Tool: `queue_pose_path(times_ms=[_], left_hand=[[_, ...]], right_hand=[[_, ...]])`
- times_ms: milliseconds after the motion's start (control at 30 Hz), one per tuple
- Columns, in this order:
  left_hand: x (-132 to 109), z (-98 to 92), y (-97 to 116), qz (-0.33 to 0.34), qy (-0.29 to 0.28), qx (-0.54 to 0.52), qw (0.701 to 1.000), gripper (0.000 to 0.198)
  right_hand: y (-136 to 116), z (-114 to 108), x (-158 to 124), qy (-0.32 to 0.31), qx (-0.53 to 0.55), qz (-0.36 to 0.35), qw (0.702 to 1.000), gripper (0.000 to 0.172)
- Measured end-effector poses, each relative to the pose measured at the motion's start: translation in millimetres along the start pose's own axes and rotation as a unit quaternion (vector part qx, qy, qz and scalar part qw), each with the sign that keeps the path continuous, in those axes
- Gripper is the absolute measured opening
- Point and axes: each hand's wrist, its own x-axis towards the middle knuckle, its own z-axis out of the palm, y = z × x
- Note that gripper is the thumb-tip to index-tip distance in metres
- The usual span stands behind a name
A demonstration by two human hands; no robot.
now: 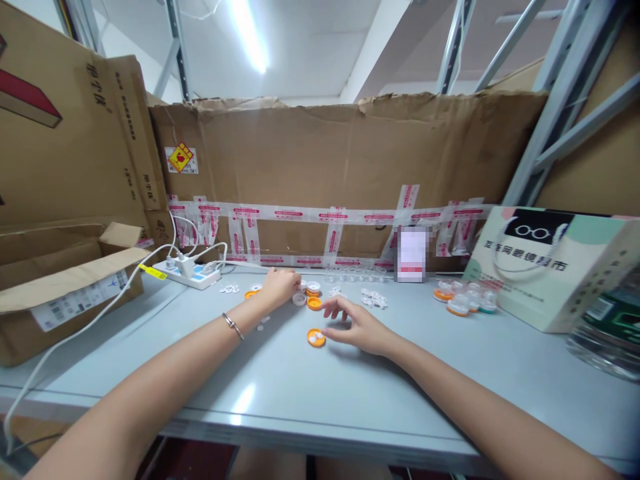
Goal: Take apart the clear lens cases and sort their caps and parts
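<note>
My left hand, a metal bracelet on its wrist, reaches over the table with the fingers bent together beside a white round cap. What those fingers hold, if anything, is hidden. My right hand holds nothing, its thumb and fingers apart. Its thumb tip is at the edge of an orange round cap with small white pieces inside. Farther back, an orange cap lies close to my right fingertips, in front of a stacked white cap. Another orange cap is partly hidden by my left forearm.
Small white parts lie in piles, with clear cups lined up behind. Capped clear pieces cluster at right by a paper bag and a bottle. A power strip and open carton stand left.
</note>
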Motion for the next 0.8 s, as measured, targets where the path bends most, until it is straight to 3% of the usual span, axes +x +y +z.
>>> queue_pose_path(times_ms=[200,333,433,500,567,800], left_hand=[[-0.1,-5.2,5.3,0.0,-0.014,0.0,1.0,0.018],[-9.5,-21.5,13.5,0.005,-0.01,-0.017,1.0,0.021],[-25.8,-38.6,25.2,0.061,-0.088,-0.098,0.989,0.016],[-37.4,-47.0,33.8,0.091,-0.171,-0.178,0.965,0.014],[-46.4,-50.3,40.7,0.09,-0.213,-0.221,0.947,0.016],[-50.2,-39.3,46.8,0.053,-0.197,-0.215,0.955,0.016]], right_hand=[[4.4,3.5,-0.7,-0.037,-0.045,-0.002,0.998,0.041],[7.6,5.7,-0.6,-0.05,-0.057,-0.016,0.997,0.041],[9.5,8.7,-0.2,-0.06,-0.052,-0.034,0.996,0.035],[10.1,11.1,0.5,-0.062,-0.051,-0.042,0.996,0.03],[9.8,13.1,1.5,-0.056,-0.052,-0.039,0.996,0.026],[7.2,16.7,4.3,-0.032,-0.071,-0.013,0.997,0.021]])
